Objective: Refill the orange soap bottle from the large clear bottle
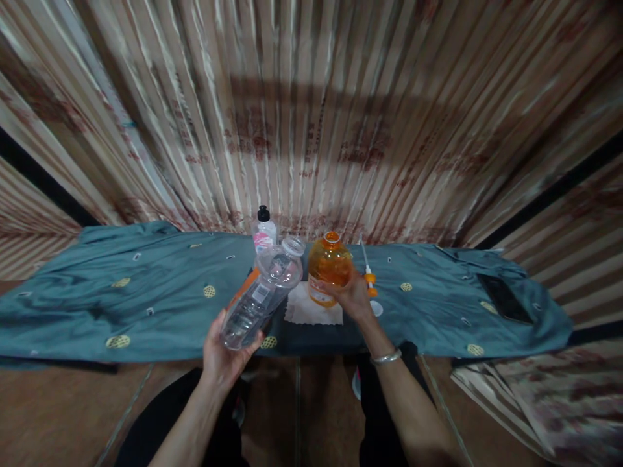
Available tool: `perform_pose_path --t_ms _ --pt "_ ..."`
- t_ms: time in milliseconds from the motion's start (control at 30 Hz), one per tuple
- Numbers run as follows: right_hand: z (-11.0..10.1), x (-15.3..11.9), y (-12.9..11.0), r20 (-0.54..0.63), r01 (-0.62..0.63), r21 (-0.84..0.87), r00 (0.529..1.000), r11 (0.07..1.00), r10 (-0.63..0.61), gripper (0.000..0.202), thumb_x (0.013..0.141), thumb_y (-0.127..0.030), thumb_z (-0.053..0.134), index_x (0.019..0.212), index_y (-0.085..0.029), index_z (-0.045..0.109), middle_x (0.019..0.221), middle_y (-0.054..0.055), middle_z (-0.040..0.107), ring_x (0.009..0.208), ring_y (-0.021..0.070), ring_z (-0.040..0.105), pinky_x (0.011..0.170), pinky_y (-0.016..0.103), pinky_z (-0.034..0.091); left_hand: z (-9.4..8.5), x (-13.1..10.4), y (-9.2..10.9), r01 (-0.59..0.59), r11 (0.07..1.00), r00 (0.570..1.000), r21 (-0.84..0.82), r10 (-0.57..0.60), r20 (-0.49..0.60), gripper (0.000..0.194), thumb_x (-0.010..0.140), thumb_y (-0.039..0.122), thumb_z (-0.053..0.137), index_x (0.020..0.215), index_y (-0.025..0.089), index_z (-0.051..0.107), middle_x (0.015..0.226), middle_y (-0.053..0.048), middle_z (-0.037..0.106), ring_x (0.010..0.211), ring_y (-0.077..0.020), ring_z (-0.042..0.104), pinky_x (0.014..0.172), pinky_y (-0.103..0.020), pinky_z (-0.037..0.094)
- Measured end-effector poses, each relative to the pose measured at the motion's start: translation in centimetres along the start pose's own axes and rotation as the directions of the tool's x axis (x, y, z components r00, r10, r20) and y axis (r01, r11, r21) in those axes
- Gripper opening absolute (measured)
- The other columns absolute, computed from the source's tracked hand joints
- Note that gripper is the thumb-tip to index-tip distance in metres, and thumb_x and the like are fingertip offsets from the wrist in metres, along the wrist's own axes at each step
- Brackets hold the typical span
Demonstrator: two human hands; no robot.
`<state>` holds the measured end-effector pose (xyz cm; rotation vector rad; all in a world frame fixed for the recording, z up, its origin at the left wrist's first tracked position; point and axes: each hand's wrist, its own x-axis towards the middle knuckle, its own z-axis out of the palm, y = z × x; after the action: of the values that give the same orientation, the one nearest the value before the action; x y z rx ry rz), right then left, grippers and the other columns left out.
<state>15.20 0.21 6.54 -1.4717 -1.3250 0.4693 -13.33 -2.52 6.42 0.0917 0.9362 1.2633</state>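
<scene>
My left hand [226,357] grips the lower end of a clear plastic bottle [265,295], tilted so its uncapped mouth points up and to the right. Around the side of an orange bottle [329,259] my right hand [354,295] is closed; that bottle stands nearly upright with its mouth open. Under and in front of it lies a white cloth [311,310]. A pump dispenser top [370,280] with an orange collar and a thin tube rests right of the orange bottle. Beside it is a round white disc [376,309]. Whether liquid is in the clear bottle, I cannot tell.
Behind the clear bottle stands a white-and-pink bottle [263,233] with a black cap. A dark phone [505,298] lies at the right on the green patterned cloth [160,285] covering the table. Pleated curtains [311,117] hang close behind and at both sides.
</scene>
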Motion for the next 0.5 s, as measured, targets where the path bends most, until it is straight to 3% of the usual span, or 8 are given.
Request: perform_pose_path --t_ms 200,367,500 --pt "0.7 -0.5 -1.7 -0.018 -0.058 -0.095 0.998 0.994 0.057 0.068 0.066 -0.045 0.094 0.123 -0.021 0.065 0.111 0.011 0.085 0.103 0.0359 0.083 0.089 0.047 0.068 0.5 -0.8 0.5 -0.019 1.0 0.999 0.022 0.02 -0.045 0.015 0.091 0.027 0.063 0.1 0.018 0.072 0.087 -0.011 0.081 0.069 -0.0291 0.078 0.049 -0.039 0.065" --pt "1.5 -0.6 -1.7 -0.017 0.003 -0.088 1.0 0.996 -0.004 0.069 0.07 -0.038 0.09 0.13 -0.022 0.062 0.115 0.009 0.085 0.105 0.0343 0.083 0.092 0.048 0.068 0.7 -1.3 0.9 -0.023 0.999 0.998 0.035 0.025 -0.052 0.017 0.086 0.026 0.067 0.101 0.017 0.071 0.086 -0.012 0.082 0.066 -0.0308 0.079 0.047 -0.039 0.065" --pt "2.0 -0.8 -1.4 -0.026 0.061 -0.085 0.998 0.995 -0.063 0.072 0.073 -0.033 0.087 0.138 -0.022 0.058 0.122 0.01 0.083 0.111 0.0341 0.081 0.098 0.053 0.067 0.9 -1.6 1.0 -0.065 0.998 0.995 0.024 0.066 -0.075 0.008 0.087 0.023 0.064 0.093 0.019 0.069 0.08 -0.008 0.081 0.063 -0.0295 0.078 0.045 -0.041 0.065"
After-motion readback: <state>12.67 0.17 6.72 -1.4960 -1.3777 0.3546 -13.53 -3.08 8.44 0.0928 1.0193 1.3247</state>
